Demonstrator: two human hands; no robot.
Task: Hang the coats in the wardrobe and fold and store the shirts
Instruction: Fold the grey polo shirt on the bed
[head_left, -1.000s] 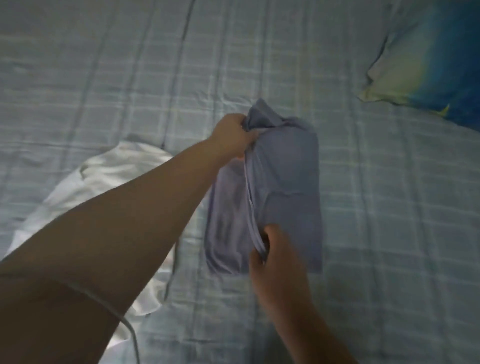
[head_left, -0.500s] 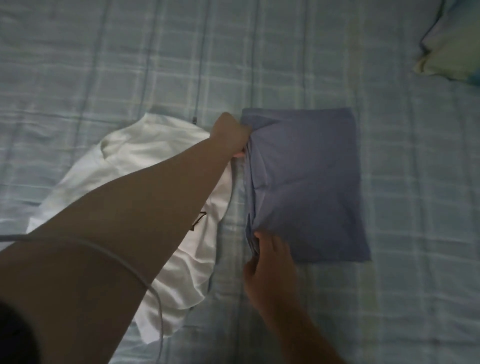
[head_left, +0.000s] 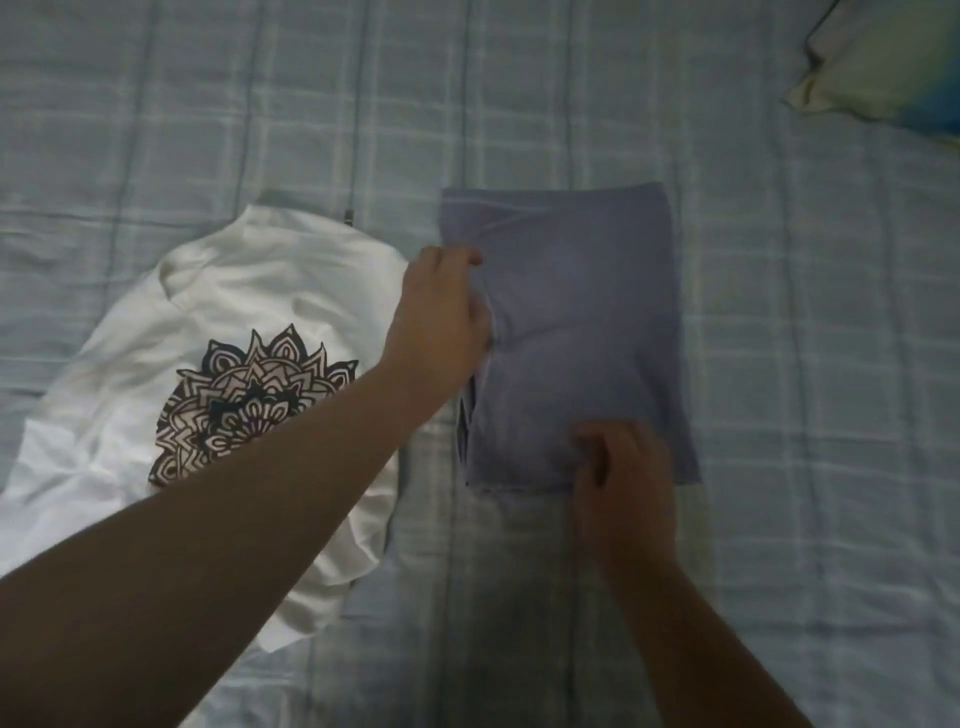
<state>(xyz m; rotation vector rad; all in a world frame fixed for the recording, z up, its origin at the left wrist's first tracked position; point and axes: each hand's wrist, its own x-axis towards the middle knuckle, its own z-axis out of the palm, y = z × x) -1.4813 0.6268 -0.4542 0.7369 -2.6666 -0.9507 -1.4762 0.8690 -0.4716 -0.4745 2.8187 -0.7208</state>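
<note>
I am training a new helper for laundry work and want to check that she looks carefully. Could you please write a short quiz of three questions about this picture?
1. True or false: the white shirt with the dark print lies neatly folded on the bed.
2. Where is the pillow? A. at the far right corner of the view; B. between the two shirts; C. under the white shirt.
3. Fill the gap: the left hand and the right hand both touch the ____ shirt.

Key
1. False: it lies spread and crumpled.
2. A
3. purple: the purple shirt is folded into a rectangle.
</note>
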